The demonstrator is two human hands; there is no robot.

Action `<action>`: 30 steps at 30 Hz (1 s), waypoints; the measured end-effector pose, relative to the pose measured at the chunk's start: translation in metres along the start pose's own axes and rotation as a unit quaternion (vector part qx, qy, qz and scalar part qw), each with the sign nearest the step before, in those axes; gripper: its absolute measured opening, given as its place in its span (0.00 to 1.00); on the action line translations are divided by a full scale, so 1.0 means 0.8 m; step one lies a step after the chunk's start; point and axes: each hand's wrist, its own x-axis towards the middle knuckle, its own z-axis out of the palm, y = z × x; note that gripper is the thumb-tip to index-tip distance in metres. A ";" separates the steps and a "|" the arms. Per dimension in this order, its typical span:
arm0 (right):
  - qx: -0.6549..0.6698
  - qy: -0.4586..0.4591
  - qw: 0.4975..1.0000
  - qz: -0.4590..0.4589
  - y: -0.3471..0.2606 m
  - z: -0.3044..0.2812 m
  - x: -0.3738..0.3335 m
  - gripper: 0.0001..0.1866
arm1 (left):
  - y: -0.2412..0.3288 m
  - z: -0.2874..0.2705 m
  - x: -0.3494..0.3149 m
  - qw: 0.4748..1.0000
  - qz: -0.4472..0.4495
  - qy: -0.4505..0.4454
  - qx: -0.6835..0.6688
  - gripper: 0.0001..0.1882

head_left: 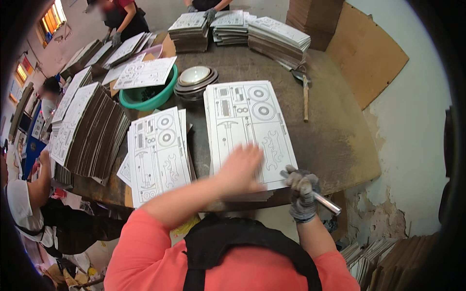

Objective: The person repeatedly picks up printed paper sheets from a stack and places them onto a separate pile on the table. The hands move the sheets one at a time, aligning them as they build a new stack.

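A stack of white printed boards point(242, 131) lies before me at the table's near edge, its top sheet showing line drawings of wrenches and round shapes. My left hand point(241, 169), bare and slightly blurred, is over the lower part of that top sheet with its fingers stretched out. At the stack's near right corner, my right hand point(302, 190) in a grey glove is closed around a shiny metal rod point(328, 203), whose end sticks out to the right. Left of this stack sits a lower, uneven pile of similar printed boards point(159, 155).
Beyond the stack stand nested bowls point(195, 76) and a green basin point(150, 98) with dark contents. A wooden-handled hammer point(306, 97) lies at right on the dark table point(335, 140). Tall board stacks point(94, 136) line the left. Co-workers stand at the far side and left.
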 end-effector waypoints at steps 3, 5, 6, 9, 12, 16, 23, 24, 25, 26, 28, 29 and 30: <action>-0.047 -0.005 0.999 -0.027 -0.035 0.000 0.040 0.22 | 0.047 -0.002 -0.032 0.990 0.029 -0.013 0.138 0.31; -0.030 -0.013 0.998 -0.062 -0.046 0.002 0.060 0.23 | 0.050 -0.022 -0.023 0.988 0.025 -0.100 0.116 0.29; -0.033 -0.013 0.997 -0.074 -0.050 0.007 0.068 0.23 | 0.049 -0.035 -0.022 0.984 0.018 -0.143 0.107 0.28; -0.034 -0.024 0.992 -0.120 -0.061 0.012 0.090 0.23 | 0.039 -0.076 -0.032 0.995 -0.005 -0.070 0.067 0.26; 0.019 -0.006 0.993 -0.117 -0.052 0.014 0.105 0.20 | -0.021 -0.101 -0.065 0.987 -0.121 0.100 0.027 0.25; 0.069 -0.024 0.992 -0.100 -0.019 0.035 0.132 0.17 | -0.083 -0.085 -0.163 0.950 -0.199 0.233 0.065 0.28; 0.083 -0.038 0.994 -0.067 0.077 0.062 0.187 0.17 | -0.113 -0.027 -0.294 0.922 -0.355 -0.141 0.063 0.29; 0.071 -0.033 0.996 -0.050 0.091 0.062 0.193 0.17 | -0.126 -0.028 -0.274 0.929 -0.331 -0.157 0.038 0.30; 0.059 -0.028 0.997 -0.033 0.106 0.061 0.194 0.17 | -0.128 -0.030 -0.243 0.953 -0.295 -0.065 0.004 0.29; 0.028 -0.005 1.000 0.004 0.122 0.057 0.192 0.18 | -0.134 -0.030 -0.203 0.971 -0.237 0.005 -0.012 0.29; -0.012 0.010 0.998 0.056 0.142 0.053 0.188 0.17 | -0.130 -0.043 -0.105 0.979 -0.171 0.069 -0.084 0.27; -0.007 0.017 0.998 0.065 0.145 0.055 0.185 0.17 | -0.129 -0.045 -0.061 0.979 -0.141 0.088 -0.117 0.26; 0.001 0.018 0.997 0.072 0.146 0.059 0.187 0.17 | -0.136 -0.032 -0.026 0.983 -0.119 0.101 -0.096 0.25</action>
